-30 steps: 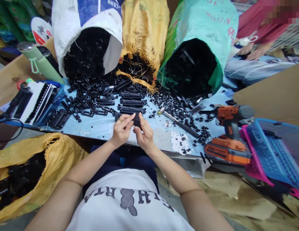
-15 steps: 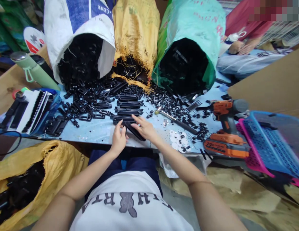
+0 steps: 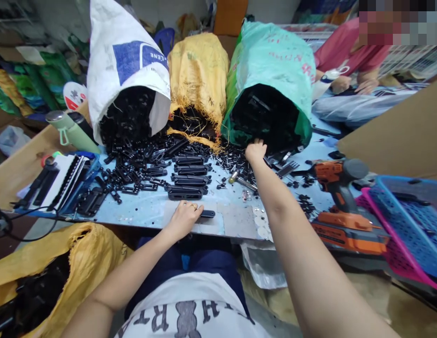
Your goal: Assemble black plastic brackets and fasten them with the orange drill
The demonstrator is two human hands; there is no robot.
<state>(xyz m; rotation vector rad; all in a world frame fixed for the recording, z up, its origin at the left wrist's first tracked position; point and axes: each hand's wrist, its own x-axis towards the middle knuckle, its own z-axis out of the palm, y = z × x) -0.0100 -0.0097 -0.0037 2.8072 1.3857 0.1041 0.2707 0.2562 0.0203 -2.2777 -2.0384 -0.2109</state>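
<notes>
My left hand (image 3: 185, 218) rests at the table's front edge, closed over a long black plastic part (image 3: 207, 214) whose right end sticks out past the fingers. My right hand (image 3: 256, 151) reaches forward to the lower lip of the green sack (image 3: 274, 51), which has dark pieces inside. Its fingertips point into the sack's mouth and are partly hidden. Between the hands and the sacks, several similar long black parts (image 3: 187, 192) lie stacked in a row, just beyond my left hand. A hammer (image 3: 243, 182) lies partly under my right forearm.
A white sack (image 3: 128, 61) and a yellow sack (image 3: 199, 61) spill small black pieces (image 3: 134, 164) onto the blue table. An orange cordless drill (image 3: 345, 202) and a blue basket (image 3: 411, 220) stand at right. Green bottle (image 3: 72, 131) at left. A co-worker (image 3: 352, 61) sits far right.
My right hand has left the black part and moved forward to the green sack. My left hand now holds the part down at the table edge. The view has tilted up.
</notes>
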